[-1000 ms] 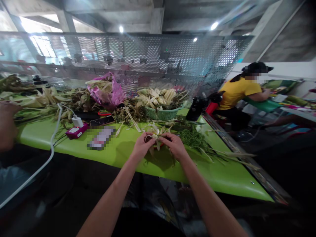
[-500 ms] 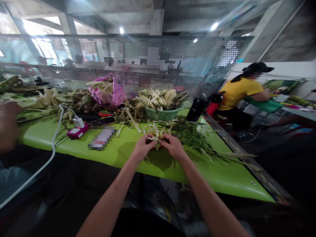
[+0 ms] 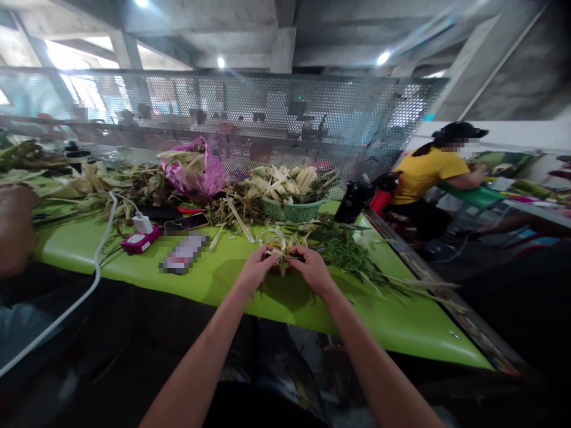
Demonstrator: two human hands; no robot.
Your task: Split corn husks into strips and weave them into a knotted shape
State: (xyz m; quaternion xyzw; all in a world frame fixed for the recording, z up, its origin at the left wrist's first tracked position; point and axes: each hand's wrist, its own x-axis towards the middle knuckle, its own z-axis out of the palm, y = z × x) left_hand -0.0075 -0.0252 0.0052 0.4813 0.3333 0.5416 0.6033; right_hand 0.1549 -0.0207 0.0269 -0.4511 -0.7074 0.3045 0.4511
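Both my hands meet over the green table (image 3: pixel 401 324) near its front edge. My left hand (image 3: pixel 255 270) and my right hand (image 3: pixel 312 268) are closed, pinching a small bundle of pale dried husk strips (image 3: pixel 280 248) between their fingertips. Something reddish shows just under the bundle, too hidden to name. A heap of thin green strands (image 3: pixel 350 254) lies right of my right hand.
A green basket (image 3: pixel 292 208) full of husks stands behind my hands, a pink bag (image 3: pixel 196 169) left of it. A phone (image 3: pixel 186 222), a pink charger block (image 3: pixel 139 241) and a white cable (image 3: pixel 96 261) lie at left. Another person's hand (image 3: pixel 15 223) is far left; a person in yellow (image 3: pixel 430 175) sits at right.
My hands have drawn slightly closer together on the husk bundle, and the view has tilted a little. Nothing else has moved.
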